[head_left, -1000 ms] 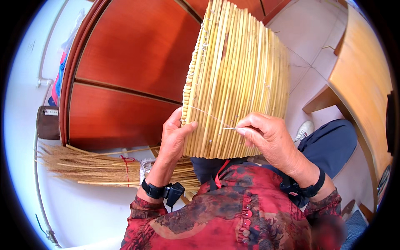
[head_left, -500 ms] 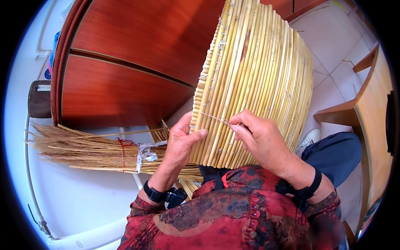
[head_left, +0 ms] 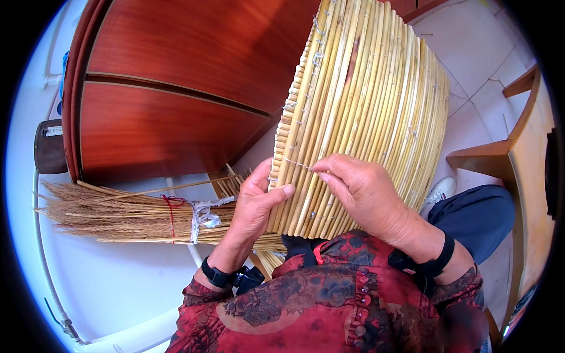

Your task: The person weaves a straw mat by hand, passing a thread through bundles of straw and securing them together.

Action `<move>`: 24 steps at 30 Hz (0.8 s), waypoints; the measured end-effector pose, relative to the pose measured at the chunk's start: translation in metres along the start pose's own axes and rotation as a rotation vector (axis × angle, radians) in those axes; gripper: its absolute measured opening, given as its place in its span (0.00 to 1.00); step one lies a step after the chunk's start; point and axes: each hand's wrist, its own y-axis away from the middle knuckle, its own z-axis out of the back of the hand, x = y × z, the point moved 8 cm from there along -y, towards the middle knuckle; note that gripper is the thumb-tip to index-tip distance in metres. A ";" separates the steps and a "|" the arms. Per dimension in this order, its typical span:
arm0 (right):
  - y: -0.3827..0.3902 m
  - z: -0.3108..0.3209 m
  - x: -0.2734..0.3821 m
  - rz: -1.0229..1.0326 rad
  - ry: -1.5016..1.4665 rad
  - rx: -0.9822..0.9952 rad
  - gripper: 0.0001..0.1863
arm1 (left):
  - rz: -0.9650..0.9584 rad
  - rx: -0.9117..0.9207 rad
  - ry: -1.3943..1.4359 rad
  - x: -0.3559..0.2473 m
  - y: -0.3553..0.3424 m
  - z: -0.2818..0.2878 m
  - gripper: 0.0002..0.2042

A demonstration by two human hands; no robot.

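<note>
A mat of yellow stalks point(head_left: 376, 106), stitched side by side with pale thread, stands tilted before me. Along its left edge runs a row of short cut stalk ends point(head_left: 285, 126). My left hand point(head_left: 259, 200) grips that edge near the lower corner, thumb on the front face and fingers hidden behind. Thumb and forefinger of my right hand point(head_left: 359, 188) are pinched on a thin pale thread point(head_left: 298, 164), which runs taut from the left edge across the stalks. Whether a needle is in the pinch cannot be seen.
On the left lies a bundle of feathery reeds point(head_left: 118, 209), tied with red string and a white strip. Behind the mat stands a reddish-brown wooden cabinet point(head_left: 176, 129). A wooden chair point(head_left: 524, 153) is at the right, over a tiled floor point(head_left: 471, 59). A white pipe point(head_left: 135, 335) runs at lower left.
My right hand has shifted slightly left, closer to the mat's edge, and the visible length of thread is shorter. My left hand keeps its grip. The whole view has shifted a little.
</note>
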 end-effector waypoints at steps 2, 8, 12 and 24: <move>0.000 0.000 0.002 0.043 0.024 -0.039 0.06 | -0.005 0.001 0.000 -0.001 0.000 -0.002 0.27; -0.002 0.002 0.008 0.150 0.137 -0.099 0.06 | -0.007 0.007 -0.013 0.000 0.000 -0.002 0.28; -0.005 0.002 0.008 0.179 0.138 -0.123 0.06 | 0.024 0.007 -0.018 0.002 0.000 -0.002 0.28; -0.010 -0.002 -0.003 0.069 0.187 -0.065 0.07 | 0.037 0.033 0.012 0.012 -0.006 0.008 0.26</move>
